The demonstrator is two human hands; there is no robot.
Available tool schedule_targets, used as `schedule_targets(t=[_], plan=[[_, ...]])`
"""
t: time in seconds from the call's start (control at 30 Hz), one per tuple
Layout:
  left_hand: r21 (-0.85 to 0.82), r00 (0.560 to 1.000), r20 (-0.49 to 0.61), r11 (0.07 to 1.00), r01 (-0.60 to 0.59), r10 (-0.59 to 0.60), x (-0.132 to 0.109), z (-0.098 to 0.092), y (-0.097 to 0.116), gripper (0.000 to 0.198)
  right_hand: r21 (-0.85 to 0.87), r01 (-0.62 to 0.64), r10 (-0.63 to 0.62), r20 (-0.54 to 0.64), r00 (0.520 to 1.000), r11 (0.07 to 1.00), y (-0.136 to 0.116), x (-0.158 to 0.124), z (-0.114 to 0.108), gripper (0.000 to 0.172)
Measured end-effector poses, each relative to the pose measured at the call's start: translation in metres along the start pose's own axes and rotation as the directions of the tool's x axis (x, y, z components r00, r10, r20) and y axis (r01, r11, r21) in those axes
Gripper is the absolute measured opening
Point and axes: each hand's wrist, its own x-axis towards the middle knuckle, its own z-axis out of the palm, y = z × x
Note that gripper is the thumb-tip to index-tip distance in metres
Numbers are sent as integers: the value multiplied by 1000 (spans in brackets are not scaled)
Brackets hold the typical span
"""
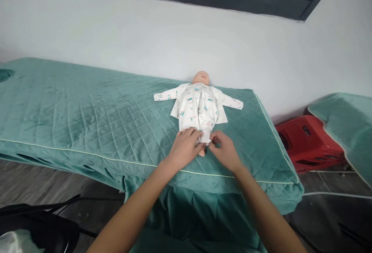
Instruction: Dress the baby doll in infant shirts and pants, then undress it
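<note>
A baby doll [201, 78] lies on its back on a green quilted bed, its head toward the wall. It wears a white patterned top [186, 100] with the sleeves spread out and white patterned trousers [192, 120]. My left hand [186, 144] is closed over the lower end of one trouser leg. Pinched at the cuff of the other leg, my right hand [223, 146] holds the white cloth between thumb and finger. One of the doll's feet [202, 150] shows between my hands; the other is hidden.
The green bed cover [87, 117] stretches far to the left, with its piped front edge close to me. Right of the bed stand a red plastic stool [310, 140] and another green-covered surface [348, 129]. A black object [43, 226] is at the lower left.
</note>
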Motion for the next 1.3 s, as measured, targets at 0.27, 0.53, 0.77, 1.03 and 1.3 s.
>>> schedule_targets(t=[0.27,0.53,0.77,1.03,1.3], plan=[[-484,988,42,862,148,-146,4,-20,15,11,188,69,-57,-64,996,980,-41,-6,-22,11],[22,998,10,998,61,-61,18,-19,10,24,266,-34,40,-20,999,963,-33,-9,-15,6],[302,998,18,952,-55,52,-8,-17,9,20,309,-48,36,46,998,950,-11,-17,-11,10],[237,986,-65,962,-136,155,-32,-27,25,21,379,-60,12,127,992,924,-14,-25,-27,10],[40,993,-46,994,-106,107,-45,-20,-8,21,264,-156,40,398,916,952,10,-22,-33,13]])
